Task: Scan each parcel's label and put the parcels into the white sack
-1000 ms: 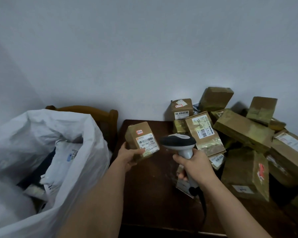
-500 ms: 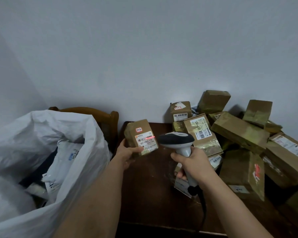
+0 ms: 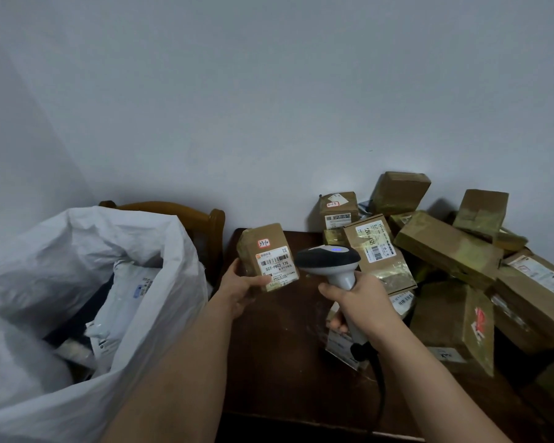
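From the head camera, you are holding a small brown parcel (image 3: 267, 257) in your left hand (image 3: 240, 287), fingers wrapped round its lower left edge and thumb pressing on the label's (image 3: 275, 265) bottom corner, with the label facing you. Your right hand (image 3: 362, 303) is closing fully round the handle of the scanner (image 3: 328, 262), its head sitting just at 3 o'clock of the parcel and a blue light showing on top. I cannot tell from here whether the read is registering, so you are risking dropping an unscanned parcel into the sack if you move on too quickly. Your thumb is sitting close under the barcode; if it is creeping upward, it is likely blocking the bars. The left grip is covering only one corner, so the parcel is liable to be twisting or slipping as you swing it across. The white sack (image 3: 173, 251) is gaping open at 9 o'clock, its near rim slumping, and a careless toss is likely catching that rim and landing on the floor. The scanner cable (image 3: 379, 388) is trailing down over the front edge of the surface (image 3: 279, 362); it could be snagging. At 3 o'clock the pile of parcels (image 3: 448, 247) is leaning loosely, and your right elbow could be toppling it.
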